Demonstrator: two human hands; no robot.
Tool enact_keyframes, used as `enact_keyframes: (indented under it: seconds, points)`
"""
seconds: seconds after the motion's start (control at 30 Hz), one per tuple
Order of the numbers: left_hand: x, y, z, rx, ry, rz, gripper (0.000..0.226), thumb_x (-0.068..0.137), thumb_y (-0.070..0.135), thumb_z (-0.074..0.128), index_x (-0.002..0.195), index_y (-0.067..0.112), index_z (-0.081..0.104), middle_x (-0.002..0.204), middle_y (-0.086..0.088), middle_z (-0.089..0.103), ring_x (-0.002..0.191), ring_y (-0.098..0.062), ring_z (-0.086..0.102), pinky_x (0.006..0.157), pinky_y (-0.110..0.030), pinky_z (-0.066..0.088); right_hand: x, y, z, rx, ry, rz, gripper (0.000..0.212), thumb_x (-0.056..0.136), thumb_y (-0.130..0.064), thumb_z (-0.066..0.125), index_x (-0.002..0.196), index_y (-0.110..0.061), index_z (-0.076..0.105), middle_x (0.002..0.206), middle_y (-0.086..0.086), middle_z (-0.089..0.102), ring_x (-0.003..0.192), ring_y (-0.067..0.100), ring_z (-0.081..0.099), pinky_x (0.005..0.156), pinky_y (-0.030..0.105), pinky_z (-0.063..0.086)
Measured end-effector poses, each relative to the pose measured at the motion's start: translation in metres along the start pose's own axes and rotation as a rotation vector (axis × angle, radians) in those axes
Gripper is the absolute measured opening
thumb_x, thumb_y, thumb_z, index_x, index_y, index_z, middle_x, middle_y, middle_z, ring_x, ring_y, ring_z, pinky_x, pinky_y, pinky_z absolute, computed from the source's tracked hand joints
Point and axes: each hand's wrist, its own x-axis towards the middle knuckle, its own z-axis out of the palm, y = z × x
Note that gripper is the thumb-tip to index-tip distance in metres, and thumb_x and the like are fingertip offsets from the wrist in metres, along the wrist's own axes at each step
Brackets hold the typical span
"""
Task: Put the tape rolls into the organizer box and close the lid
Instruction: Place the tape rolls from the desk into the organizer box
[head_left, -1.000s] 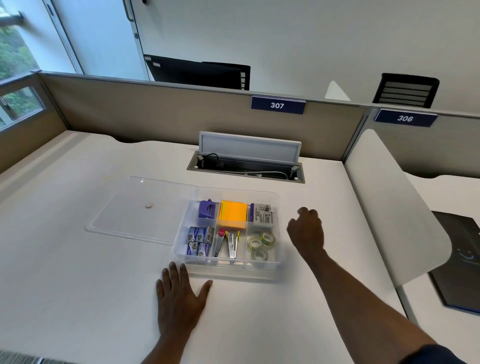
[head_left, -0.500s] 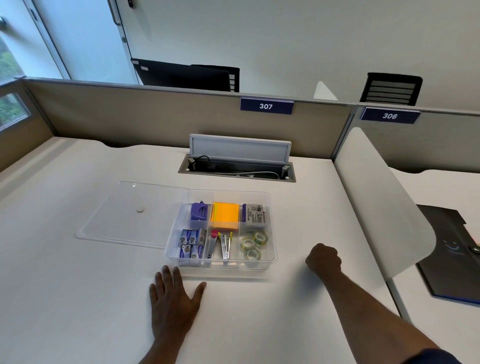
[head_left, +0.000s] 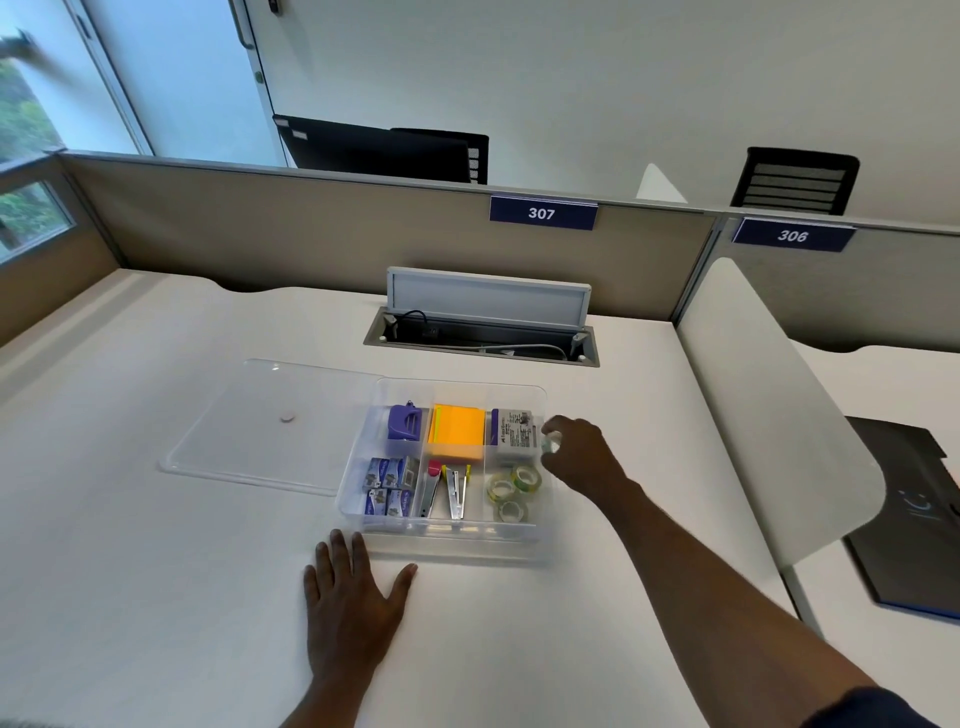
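Organizer box (head_left: 358, 506): we see clear plastic.
Lid (head_left: 270, 426): clear, we note a pale round spot.
Tape rolls (head_left: 511, 491): clear with green cores.
Sticky notes (head_left: 457, 431): we see orange, with a yellow edge.
Punch (head_left: 404, 422): purple.
Staple boxes (head_left: 389, 486): blue with white print.
Desk (head_left: 130, 571): we see plain white.
Number plates (head_left: 543, 213): navy, white digits.

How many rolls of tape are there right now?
4, it seems. Three tape rolls lie in the organizer box's front-right compartment. A fourth, mostly hidden, looks pinched in the right hand above the box's right edge.
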Motion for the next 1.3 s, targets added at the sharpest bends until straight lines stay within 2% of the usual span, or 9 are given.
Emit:
enact_keyframes:
  seconds: [0.1, 0.23, 0.33, 0.5, 0.77, 0.93, 1.03, 1.17, 1.3]
  points:
    - [0.0, 0.0, -0.001, -0.003, 0.002, 0.0, 0.097, 0.078, 0.078, 0.019, 0.143, 0.008, 0.033, 0.152, -0.018, 0.033, 0.14, -0.035, 0.028, 0.115, -0.05, 0.023, 0.002, -0.016, 0.006, -0.063, -0.11, -0.119, 0.044, 0.073, -0.011, 0.068, 0.116, -0.012, 0.061, 0.118, 0.019, 0.062, 0.106, 0.032, 0.059, 0.086, 0.032, 0.05]
    - [0.0, 0.001, -0.002, -0.007, 0.004, 0.002, 0.096, 0.078, 0.078, 0.019, 0.143, 0.009, 0.033, 0.152, -0.018, 0.033, 0.14, -0.035, 0.028, 0.115, -0.05, 0.024, -0.002, -0.022, 0.017, -0.149, -0.208, -0.227, 0.042, 0.075, -0.011, 0.068, 0.116, -0.014, 0.06, 0.124, 0.016, 0.059, 0.111, 0.032, 0.057, 0.093, 0.033, 0.047]
    - [-0.001, 0.001, -0.002, -0.012, 0.005, 0.002, 0.095, 0.078, 0.077, 0.02, 0.143, 0.008, 0.034, 0.151, -0.019, 0.035, 0.14, -0.036, 0.029, 0.115, -0.05, 0.025, -0.006, -0.022, 0.025, -0.242, -0.279, -0.249, 0.038, 0.077, -0.012, 0.066, 0.114, -0.018, 0.059, 0.123, 0.014, 0.056, 0.109, 0.032, 0.058, 0.092, 0.039, 0.05]
    - [0.0, 0.0, -0.003, -0.01, 0.004, 0.001, 0.096, 0.078, 0.078, 0.02, 0.143, 0.009, 0.033, 0.152, -0.018, 0.033, 0.141, -0.035, 0.028, 0.115, -0.05, 0.024, -0.012, -0.014, 0.035, -0.383, -0.358, -0.291, 0.034, 0.081, -0.006, 0.062, 0.114, -0.014, 0.057, 0.121, 0.014, 0.054, 0.107, 0.033, 0.058, 0.089, 0.04, 0.051]
    - [0.0, 0.001, -0.003, -0.011, 0.0, 0.0, 0.096, 0.078, 0.078, 0.018, 0.144, 0.009, 0.032, 0.152, -0.018, 0.032, 0.141, -0.035, 0.028, 0.116, -0.05, 0.023, -0.011, -0.012, 0.041, -0.415, -0.314, -0.3, 0.037, 0.082, -0.008, 0.062, 0.119, -0.012, 0.056, 0.12, 0.015, 0.054, 0.109, 0.034, 0.059, 0.092, 0.042, 0.053]
    - [-0.001, 0.002, -0.004, -0.018, 0.002, -0.005, 0.096, 0.078, 0.078, 0.018, 0.144, 0.009, 0.032, 0.153, -0.018, 0.031, 0.141, -0.035, 0.027, 0.116, -0.049, 0.022, -0.005, -0.015, 0.037, -0.301, -0.111, -0.209, 0.03, 0.085, -0.008, 0.054, 0.115, -0.01, 0.058, 0.117, 0.016, 0.059, 0.105, 0.032, 0.06, 0.09, 0.04, 0.052]
    - [-0.001, 0.001, -0.004, -0.018, 0.004, 0.0, 0.096, 0.078, 0.077, 0.019, 0.144, 0.009, 0.032, 0.153, -0.018, 0.031, 0.141, -0.035, 0.027, 0.116, -0.049, 0.023, -0.001, -0.014, 0.033, -0.263, -0.052, -0.183, 0.027, 0.085, -0.009, 0.057, 0.112, -0.009, 0.059, 0.116, 0.014, 0.061, 0.104, 0.03, 0.061, 0.091, 0.038, 0.053]
    - [-0.001, 0.002, -0.005, -0.023, -0.004, 0.001, 0.095, 0.079, 0.077, 0.02, 0.144, 0.009, 0.031, 0.153, -0.018, 0.031, 0.141, -0.035, 0.027, 0.116, -0.05, 0.023, 0.0, -0.018, 0.036, -0.262, -0.094, -0.215, 0.026, 0.088, -0.009, 0.054, 0.113, -0.008, 0.061, 0.119, 0.016, 0.062, 0.108, 0.032, 0.06, 0.096, 0.04, 0.052]
    - [-0.002, 0.002, -0.005, -0.017, -0.009, 0.001, 0.095, 0.079, 0.077, 0.021, 0.144, 0.008, 0.032, 0.152, -0.018, 0.033, 0.141, -0.035, 0.028, 0.115, -0.05, 0.024, -0.004, -0.02, 0.045, -0.396, -0.196, -0.291, 0.026, 0.09, -0.012, 0.055, 0.115, -0.008, 0.061, 0.122, 0.015, 0.063, 0.114, 0.03, 0.059, 0.099, 0.044, 0.051]
